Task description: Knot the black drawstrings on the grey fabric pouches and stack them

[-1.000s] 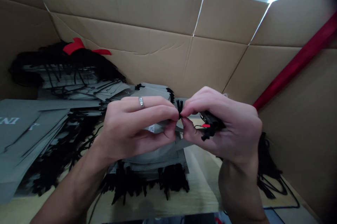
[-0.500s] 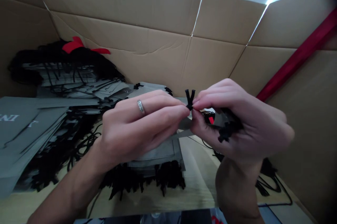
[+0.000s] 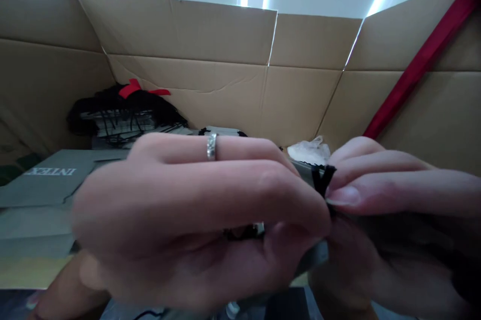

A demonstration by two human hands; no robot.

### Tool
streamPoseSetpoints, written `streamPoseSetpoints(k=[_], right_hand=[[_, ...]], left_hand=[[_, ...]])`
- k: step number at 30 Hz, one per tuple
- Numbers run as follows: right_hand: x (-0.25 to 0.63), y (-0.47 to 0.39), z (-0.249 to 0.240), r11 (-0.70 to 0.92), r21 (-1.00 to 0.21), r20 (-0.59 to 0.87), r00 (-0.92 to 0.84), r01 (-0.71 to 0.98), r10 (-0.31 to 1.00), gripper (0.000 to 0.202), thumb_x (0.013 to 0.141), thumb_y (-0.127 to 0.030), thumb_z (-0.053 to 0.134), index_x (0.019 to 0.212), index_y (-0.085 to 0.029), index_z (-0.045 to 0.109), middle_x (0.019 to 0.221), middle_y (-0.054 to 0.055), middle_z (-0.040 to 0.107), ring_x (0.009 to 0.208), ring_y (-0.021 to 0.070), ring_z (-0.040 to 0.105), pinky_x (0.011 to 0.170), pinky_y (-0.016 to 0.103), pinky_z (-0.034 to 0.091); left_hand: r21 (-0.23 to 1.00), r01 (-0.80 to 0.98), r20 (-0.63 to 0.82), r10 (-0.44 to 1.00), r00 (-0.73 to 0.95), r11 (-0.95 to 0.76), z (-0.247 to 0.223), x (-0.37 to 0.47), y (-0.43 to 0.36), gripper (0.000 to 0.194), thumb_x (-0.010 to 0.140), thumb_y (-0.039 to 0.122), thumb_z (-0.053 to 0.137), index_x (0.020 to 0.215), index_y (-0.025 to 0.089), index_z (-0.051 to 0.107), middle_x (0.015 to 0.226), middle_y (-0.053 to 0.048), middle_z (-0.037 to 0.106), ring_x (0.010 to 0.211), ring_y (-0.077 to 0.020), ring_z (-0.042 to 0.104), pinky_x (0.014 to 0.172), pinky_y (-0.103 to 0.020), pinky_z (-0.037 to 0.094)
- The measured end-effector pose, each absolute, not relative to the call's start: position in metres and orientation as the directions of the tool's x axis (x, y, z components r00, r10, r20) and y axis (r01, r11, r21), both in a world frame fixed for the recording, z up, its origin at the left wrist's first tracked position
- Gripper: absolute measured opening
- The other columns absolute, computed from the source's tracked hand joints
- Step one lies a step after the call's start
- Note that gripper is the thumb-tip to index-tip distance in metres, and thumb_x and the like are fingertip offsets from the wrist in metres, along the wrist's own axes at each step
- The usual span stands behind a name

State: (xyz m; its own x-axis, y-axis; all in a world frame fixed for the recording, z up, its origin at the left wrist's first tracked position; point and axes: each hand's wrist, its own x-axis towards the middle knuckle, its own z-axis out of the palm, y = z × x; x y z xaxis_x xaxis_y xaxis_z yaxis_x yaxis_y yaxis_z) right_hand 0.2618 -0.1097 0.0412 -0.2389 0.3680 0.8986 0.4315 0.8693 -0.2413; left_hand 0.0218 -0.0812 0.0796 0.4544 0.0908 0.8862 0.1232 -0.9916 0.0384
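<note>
A short black cord [image 3: 322,179] with two ends standing up in a V is held close to the camera. My left hand [image 3: 210,205], with a ring on one finger, pinches its base from the left. From the right, my right hand [image 3: 398,190] grips the same spot between thumb and fingertips. Any knot at the base is hidden by the fingertips. Something dark and blurred lies against the right palm, too unclear to name. Behind and below the fingers, part of a grey sheet-like piece [image 3: 313,258] shows.
Grey printed pouches [image 3: 48,187] are stacked on the left of the table. Farther back lies a pile of pouches with black cords [image 3: 128,112] and red strips. A white plastic bag [image 3: 308,150] sits behind my hands. Cardboard walls [image 3: 210,79] enclose the table.
Both hands have come much nearer the camera and appear lower and larger, with the pinched cord farther right. The view has tilted upward, showing more ceiling.
</note>
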Motion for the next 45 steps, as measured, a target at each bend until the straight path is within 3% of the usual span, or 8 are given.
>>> streamPoseSetpoints(k=[3, 5, 13, 21, 26, 32, 36, 45], right_hand=[[0.247, -0.104, 0.039, 0.870, -0.318, 0.921, -0.096, 0.376, 0.378, 0.025, 0.092, -0.009, 0.085, 0.104, -0.028, 0.075, 0.087, -0.002, 0.082, 0.078, 0.0207, 0.079, 0.071, 0.038, 0.066], [0.240, -0.095, 0.037, 0.894, -0.317, 0.920, -0.127, 0.318, 0.371, 0.025, 0.086, -0.005, 0.078, 0.099, -0.026, 0.077, 0.086, 0.000, 0.080, 0.077, 0.0194, 0.077, 0.069, 0.037, 0.064], [0.237, -0.067, 0.027, 0.811, -0.409, 0.816, -0.230, 0.418, 0.530, 0.034, 0.076, -0.001, 0.076, 0.096, -0.028, 0.078, 0.089, -0.005, 0.079, 0.076, 0.0139, 0.070, 0.073, 0.030, 0.062], [0.227, -0.055, 0.022, 0.824, -0.331, 0.855, -0.222, 0.460, 0.468, 0.036, 0.076, -0.001, 0.076, 0.098, -0.029, 0.078, 0.086, -0.006, 0.078, 0.072, 0.0152, 0.071, 0.071, 0.030, 0.064], [0.226, -0.050, 0.020, 0.832, -0.296, 0.858, -0.253, 0.470, 0.448, 0.036, 0.080, 0.000, 0.074, 0.101, -0.029, 0.078, 0.088, -0.003, 0.079, 0.078, 0.0177, 0.072, 0.069, 0.032, 0.062], [0.224, -0.048, 0.020, 0.834, -0.177, 0.864, -0.324, 0.522, 0.387, 0.023, 0.094, -0.004, 0.071, 0.102, -0.026, 0.073, 0.091, 0.000, 0.078, 0.082, 0.0170, 0.070, 0.073, 0.032, 0.062], [0.222, -0.047, 0.020, 0.849, -0.173, 0.863, -0.339, 0.499, 0.375, 0.019, 0.094, -0.007, 0.073, 0.096, -0.025, 0.070, 0.085, -0.002, 0.076, 0.077, 0.0155, 0.067, 0.071, 0.030, 0.060], [0.222, -0.038, 0.020, 0.850, -0.388, 0.813, -0.301, 0.356, 0.497, 0.030, 0.073, -0.002, 0.072, 0.091, -0.025, 0.075, 0.082, -0.005, 0.076, 0.072, 0.0131, 0.069, 0.065, 0.027, 0.059]], left_hand=[[0.155, 0.086, 0.823, 0.176, 0.541, -0.984, 0.075, 0.024, -0.073, 0.022, 0.091, 0.007, 0.090, 0.096, 0.024, 0.078, 0.089, 0.002, 0.085, 0.059, -0.0097, 0.074, 0.053, -0.016, 0.064], [0.175, 0.114, 0.831, 0.209, 0.515, -0.978, 0.063, 0.022, -0.065, 0.018, 0.092, 0.007, 0.087, 0.096, 0.020, 0.076, 0.089, 0.001, 0.085, 0.064, -0.0094, 0.076, 0.057, -0.016, 0.064], [0.043, 0.235, 0.891, 0.143, 0.431, -0.971, 0.014, 0.011, -0.031, 0.022, 0.095, 0.002, 0.077, 0.106, 0.021, 0.074, 0.097, -0.001, 0.084, 0.081, -0.0135, 0.083, 0.071, -0.022, 0.065], [-0.063, 0.287, 0.923, 0.054, 0.382, -0.956, 0.010, 0.005, -0.017, 0.022, 0.096, 0.002, 0.078, 0.108, 0.021, 0.076, 0.097, 0.000, 0.085, 0.079, -0.0144, 0.083, 0.073, -0.023, 0.068], [-0.097, 0.279, 0.913, 0.027, 0.408, -0.955, 0.009, 0.003, -0.009, 0.020, 0.097, 0.003, 0.075, 0.105, 0.021, 0.073, 0.088, 0.001, 0.081, 0.074, -0.0141, 0.080, 0.063, -0.022, 0.064], [-0.118, 0.253, 0.914, -0.006, 0.405, -0.960, 0.009, 0.005, -0.002, 0.019, 0.094, 0.002, 0.077, 0.102, 0.019, 0.073, 0.087, 0.000, 0.081, 0.075, -0.0141, 0.080, 0.064, -0.021, 0.062], [-0.073, 0.197, 0.922, 0.009, 0.388, -0.978, 0.008, 0.007, -0.001, 0.021, 0.093, 0.001, 0.074, 0.099, 0.021, 0.073, 0.087, 0.001, 0.081, 0.075, -0.0138, 0.081, 0.063, -0.020, 0.063], [0.182, -0.008, 0.924, 0.168, 0.345, -0.983, 0.007, 0.010, 0.008, 0.024, 0.081, 0.004, 0.075, 0.091, 0.025, 0.071, 0.074, 0.003, 0.073, 0.063, -0.0141, 0.072, 0.056, -0.026, 0.059]])
